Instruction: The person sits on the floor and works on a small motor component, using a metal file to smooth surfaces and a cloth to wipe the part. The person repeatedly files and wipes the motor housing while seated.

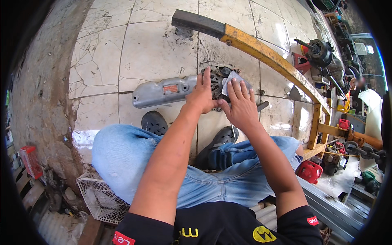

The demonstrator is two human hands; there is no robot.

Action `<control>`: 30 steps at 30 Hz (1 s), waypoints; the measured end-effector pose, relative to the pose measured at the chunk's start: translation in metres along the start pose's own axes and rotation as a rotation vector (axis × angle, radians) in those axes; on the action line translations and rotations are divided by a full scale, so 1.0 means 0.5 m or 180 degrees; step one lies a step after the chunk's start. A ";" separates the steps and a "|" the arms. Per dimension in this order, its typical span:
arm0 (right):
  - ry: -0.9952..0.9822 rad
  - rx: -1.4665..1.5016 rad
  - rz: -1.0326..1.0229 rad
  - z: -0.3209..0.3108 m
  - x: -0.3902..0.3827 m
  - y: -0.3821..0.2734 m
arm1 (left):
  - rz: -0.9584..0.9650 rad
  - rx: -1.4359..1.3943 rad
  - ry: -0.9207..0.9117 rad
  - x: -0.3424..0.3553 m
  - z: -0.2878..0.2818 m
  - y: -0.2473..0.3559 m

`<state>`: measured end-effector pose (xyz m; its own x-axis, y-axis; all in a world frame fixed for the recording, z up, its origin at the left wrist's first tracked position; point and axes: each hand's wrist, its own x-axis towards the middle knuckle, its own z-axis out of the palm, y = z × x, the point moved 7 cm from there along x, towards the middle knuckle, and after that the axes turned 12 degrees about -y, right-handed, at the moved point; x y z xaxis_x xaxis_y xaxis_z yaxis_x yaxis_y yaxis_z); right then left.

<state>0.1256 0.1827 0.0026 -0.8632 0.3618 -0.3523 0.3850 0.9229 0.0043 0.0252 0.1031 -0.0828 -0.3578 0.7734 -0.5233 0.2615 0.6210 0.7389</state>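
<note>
Between my feet and the yellow beam, an alternator-like round metal part with slotted openings rests on the tiled floor. My left hand grips its left side, fingers stretched along it and thumb on the near side. A pale grey sheet, perhaps sandpaper or cloth, lies against the part's right side. My right hand presses this sheet down with its fingers laid over it; the thumb reaches toward my left thumb. Just left of the part lies a long grey metal cover with an orange label. My hands hide the part's near side.
A yellow hoist beam arches over the floor from the right. Engine parts stand at the far right, with a red container nearer. A white plastic crate is by my left knee. A dark handle lies beside my right hand.
</note>
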 end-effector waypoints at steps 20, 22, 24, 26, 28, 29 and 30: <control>0.0322 0.0082 -0.0151 -0.007 0.032 0.013 | 0.0146 -0.0152 0.0072 0.000 -0.003 0.004; 0.0326 0.0099 -0.0156 -0.004 0.023 0.010 | 0.0114 -0.0146 0.0073 -0.001 -0.001 0.003; 0.0228 0.0004 -0.0227 0.001 0.001 0.011 | 0.0119 -0.0136 0.0059 0.001 0.000 -0.001; 0.0272 0.0001 -0.0217 -0.003 0.009 0.010 | 0.0136 -0.0175 0.0064 0.001 0.000 0.001; 0.0319 0.0046 -0.0162 -0.006 0.019 0.013 | 0.0162 -0.0260 0.0090 0.000 -0.001 0.008; 0.0356 0.0111 -0.0130 -0.005 0.031 0.010 | 0.0157 -0.0241 0.0095 0.001 0.000 0.006; 0.0394 0.0176 -0.0097 -0.005 0.037 0.009 | 0.0152 -0.0223 0.0101 0.003 0.002 0.006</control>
<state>0.1107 0.1938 -0.0016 -0.9071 0.3504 -0.2334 0.3725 0.9262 -0.0574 0.0263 0.1060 -0.0819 -0.3748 0.7969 -0.4738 0.2161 0.5721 0.7912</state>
